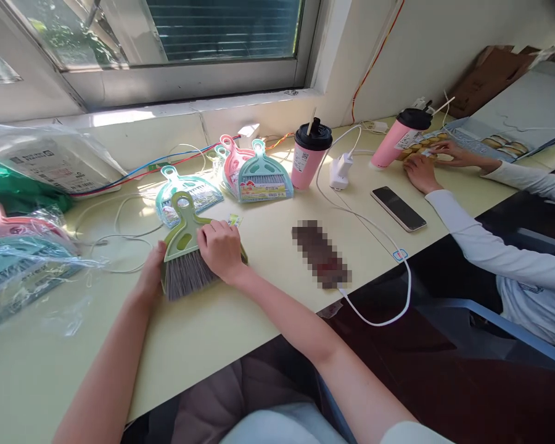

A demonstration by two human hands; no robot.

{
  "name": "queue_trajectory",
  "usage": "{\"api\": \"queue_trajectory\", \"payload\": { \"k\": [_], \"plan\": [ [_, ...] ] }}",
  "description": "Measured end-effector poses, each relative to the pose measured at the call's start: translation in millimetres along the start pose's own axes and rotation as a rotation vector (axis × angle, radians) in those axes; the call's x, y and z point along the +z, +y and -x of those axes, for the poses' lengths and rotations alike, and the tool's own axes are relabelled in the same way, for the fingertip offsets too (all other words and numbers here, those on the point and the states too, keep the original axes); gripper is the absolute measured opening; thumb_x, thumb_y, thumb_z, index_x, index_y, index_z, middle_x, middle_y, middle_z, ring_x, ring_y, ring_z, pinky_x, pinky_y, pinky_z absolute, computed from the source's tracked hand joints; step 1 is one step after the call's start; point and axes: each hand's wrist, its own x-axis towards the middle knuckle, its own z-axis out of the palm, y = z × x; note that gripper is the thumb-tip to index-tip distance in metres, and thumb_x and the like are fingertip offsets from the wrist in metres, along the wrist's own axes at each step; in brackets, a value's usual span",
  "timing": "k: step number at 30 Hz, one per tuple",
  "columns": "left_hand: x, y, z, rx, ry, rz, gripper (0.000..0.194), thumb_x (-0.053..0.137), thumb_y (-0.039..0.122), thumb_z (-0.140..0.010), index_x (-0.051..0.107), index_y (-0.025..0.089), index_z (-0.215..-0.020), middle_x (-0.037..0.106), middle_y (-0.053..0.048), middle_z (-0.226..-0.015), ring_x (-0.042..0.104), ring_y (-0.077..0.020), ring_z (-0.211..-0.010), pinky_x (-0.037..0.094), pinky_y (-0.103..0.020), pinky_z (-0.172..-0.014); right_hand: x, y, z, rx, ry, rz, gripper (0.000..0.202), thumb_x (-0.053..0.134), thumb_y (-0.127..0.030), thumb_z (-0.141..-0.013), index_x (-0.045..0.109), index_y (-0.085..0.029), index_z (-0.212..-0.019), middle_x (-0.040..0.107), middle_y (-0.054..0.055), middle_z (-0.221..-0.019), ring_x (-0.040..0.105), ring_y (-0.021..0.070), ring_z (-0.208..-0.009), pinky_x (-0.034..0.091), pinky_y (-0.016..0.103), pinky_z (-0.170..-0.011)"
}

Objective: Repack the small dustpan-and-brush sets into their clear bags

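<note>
- Green brush (184,250), grey bristles toward the person, at the table (263,265), handle up against a teal set (198,190).
- Left hand (152,268) grips the brush's left edge, fingers mostly hidden.
- Right hand (222,251) lies over its right shoulder, fingers bent and together; whether they pinch, one cannot tell.
- Farther left, bagged sets (21,262).
- Beyond, a pink cup (309,161).
- Far right, a co-worker's hands (422,174) near biscuit-like rounds (414,148).
</note>
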Motion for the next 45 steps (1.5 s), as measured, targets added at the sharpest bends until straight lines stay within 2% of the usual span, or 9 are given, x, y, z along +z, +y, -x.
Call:
{"api": "queue_trajectory", "payload": {
  "k": [5,9,15,19,23,28,31,36,45],
  "plan": [
    [-9.1,4,-4,0.016,0.115,-0.094,0.039,0.064,0.055,-0.087,0.067,0.016,-0.08,0.067,-0.005,-0.067,0.064,-0.0212,-0.065,0.053,-0.028,-0.052,-18,1,5,0.136,0.158,-0.332,0.044,0.031,-0.032,-0.107,0.054,-0.019,-0.072,0.057,0.0,-0.07,0.051,0.0143,-0.07,0.035,0.025,-0.067],
    [-44.3,18,-12,0.114,0.212,-0.25,0.037,0.058,0.05,-0.09,0.062,0.017,-0.073,0.057,-0.002,-0.061,0.053,-0.017,-0.057,0.041,-0.026,-0.048,-54,12,20,0.24,0.285,-0.33,0.05,0.023,-0.035,-0.107,0.054,-0.019,-0.072,0.055,-0.001,-0.068,0.048,0.0132,-0.063,0.031,0.024,-0.06],
    [-94.4,16,-23,0.39,0.269,-0.854,0.038,0.057,0.039,-0.086,0.049,0.02,-0.054,0.045,-0.002,-0.053,0.052,-0.0214,-0.063,0.04,-0.03,-0.061,-59,43,24,0.32,-0.086,0.179,0.037,0.038,-0.024,-0.102,0.068,-0.016,-0.084,0.07,0.011,-0.089,0.064,0.018,-0.08,0.039,0.026,-0.068],
    [-93.6,4,-23,0.608,0.387,-0.989,0.019,0.056,0.033,-0.087,0.07,0.02,-0.09,0.068,-0.011,-0.097,0.062,-0.0275,-0.092,0.048,-0.036,-0.081,-46,43,22,0.285,-0.221,0.28,0.025,0.045,-0.018,-0.098,0.069,-0.016,-0.106,0.07,0.013,-0.108,0.067,0.0202,-0.091,0.044,0.027,-0.073],
    [-90.8,3,-18,0.763,0.515,-0.825,0.032,0.05,0.026,-0.091,0.067,0.02,-0.117,0.062,-0.013,-0.122,0.06,-0.0262,-0.104,0.052,-0.034,-0.077,-73,50,40,0.302,-0.06,0.16,0.028,0.044,-0.025,-0.099,0.066,-0.024,-0.117,0.067,0.009,-0.123,0.066,0.0203,-0.097,0.046,0.029,-0.078],
    [-86.3,13,-13,0.892,0.559,-0.594,0.031,0.049,0.012,-0.089,0.065,0.015,-0.116,0.056,-0.015,-0.124,0.054,-0.0236,-0.114,0.054,-0.029,-0.079,-130,101,99,0.586,0.228,0.253,0.046,0.046,-0.042,-0.098,0.052,-0.018,-0.137,0.06,0.017,-0.136,0.051,0.0319,-0.128,0.04,0.043,-0.101],
    [-80.7,13,-14,0.904,0.52,-0.564,0.031,0.052,0.009,-0.089,0.063,0.011,-0.117,0.053,-0.016,-0.126,0.051,-0.0234,-0.119,0.054,-0.03,-0.083,-145,130,133,0.794,0.141,0.258,0.073,0.045,-0.058,-0.095,0.035,-0.012,-0.15,0.054,0.023,-0.143,0.046,0.037,-0.134,0.035,0.051,-0.107],
    [-77.6,4,-22,0.92,0.442,-0.616,0.034,0.049,0.003,-0.089,0.063,0.008,-0.12,0.053,-0.017,-0.124,0.05,-0.0222,-0.12,0.053,-0.031,-0.086,-137,139,151,0.828,-0.057,0.231,0.099,0.052,-0.068,-0.088,0.015,-0.009,-0.158,0.049,0.026,-0.147,0.04,0.0369,-0.141,0.031,0.049,-0.111],
    [-85.3,-3,-33,0.921,0.454,-0.688,0.031,0.048,-0.003,-0.086,0.07,0.006,-0.106,0.058,-0.015,-0.115,0.054,-0.0226,-0.116,0.045,-0.038,-0.102,-123,130,135,0.775,-0.036,0.278,0.09,0.062,-0.049,-0.087,0.017,-0.019,-0.159,0.05,0.022,-0.146,0.043,0.0348,-0.137,0.036,0.049,-0.105]
  ]
}}
